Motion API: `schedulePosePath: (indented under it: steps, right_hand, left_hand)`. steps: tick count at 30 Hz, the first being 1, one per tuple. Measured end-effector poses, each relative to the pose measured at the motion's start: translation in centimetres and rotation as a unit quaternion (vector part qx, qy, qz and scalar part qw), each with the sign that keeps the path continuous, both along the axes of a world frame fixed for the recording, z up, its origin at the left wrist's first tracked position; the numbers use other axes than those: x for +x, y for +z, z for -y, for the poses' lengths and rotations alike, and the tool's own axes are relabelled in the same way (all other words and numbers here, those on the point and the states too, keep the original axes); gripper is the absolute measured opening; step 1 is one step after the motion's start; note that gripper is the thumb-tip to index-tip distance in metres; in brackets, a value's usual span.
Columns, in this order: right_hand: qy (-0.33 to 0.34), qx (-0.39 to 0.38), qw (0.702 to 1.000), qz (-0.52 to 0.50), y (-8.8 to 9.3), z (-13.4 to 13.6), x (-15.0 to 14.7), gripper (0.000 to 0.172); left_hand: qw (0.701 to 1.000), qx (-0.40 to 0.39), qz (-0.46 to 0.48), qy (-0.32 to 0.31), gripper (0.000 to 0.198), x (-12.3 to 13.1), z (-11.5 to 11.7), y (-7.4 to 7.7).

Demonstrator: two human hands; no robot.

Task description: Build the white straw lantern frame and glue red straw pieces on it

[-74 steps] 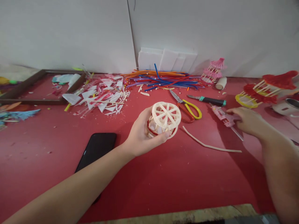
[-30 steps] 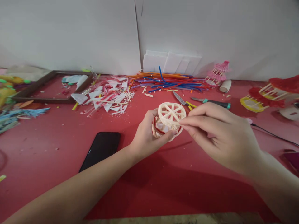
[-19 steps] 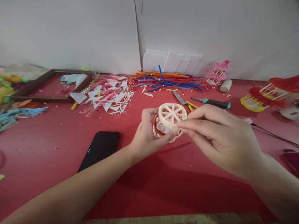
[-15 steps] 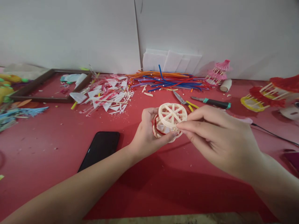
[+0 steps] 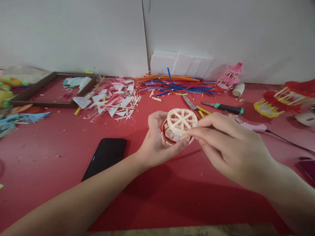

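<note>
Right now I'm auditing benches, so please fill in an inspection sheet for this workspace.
Surface: red table, scattered with scraps.
Work items: cream spoked wheel, tilted, above a red-banded ring frame.
Clutter: trimmings heap, scissors, knife, phone.
Hands: left hand holds the ring frame; right hand is at the wheel's rim, grip unclear.
Cables: black cord from a partly hidden pink tool.
Surroundings: grey wall behind, white sheets standing against it.

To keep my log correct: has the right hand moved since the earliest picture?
Yes, the right hand has moved leftward, judged against the black-and-teal utility knife.
</note>
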State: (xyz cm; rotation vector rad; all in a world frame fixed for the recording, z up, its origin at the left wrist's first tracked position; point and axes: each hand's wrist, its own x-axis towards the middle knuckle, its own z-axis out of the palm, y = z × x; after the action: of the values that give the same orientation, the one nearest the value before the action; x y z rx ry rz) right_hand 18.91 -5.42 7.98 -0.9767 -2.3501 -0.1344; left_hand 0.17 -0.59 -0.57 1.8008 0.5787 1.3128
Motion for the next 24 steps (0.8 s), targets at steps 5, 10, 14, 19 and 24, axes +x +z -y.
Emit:
schedulePosePath:
  steps: [5,10,14,19,24]
  right_hand:
    - [-0.019,-0.002,1.000,0.007,-0.19,0.08,0.04,0.019]
    - [-0.031,-0.003,0.999,0.023,-0.32,0.15,-0.04,0.021]
    - [-0.033,0.005,0.999,0.021,-0.27,0.15,-0.05,0.022]
    - [-0.026,0.004,0.999,0.029,-0.14,0.22,0.26,0.018]
    - [-0.012,0.005,0.999,0.048,0.11,0.37,0.39,0.015]
  left_hand:
    - [0.998,-0.028,0.020,-0.051,0.057,-0.47,-0.11,0.05]
    - [0.993,-0.093,0.045,-0.054,0.051,-0.50,0.00,-0.25]
    - [0.988,-0.138,0.049,-0.047,0.050,-0.32,-0.01,0.11]
    - [0.987,-0.152,0.042,-0.035,0.049,-0.53,-0.40,0.38]
    - [0.985,-0.165,0.037,-0.023,0.047,-0.65,-0.50,0.46]
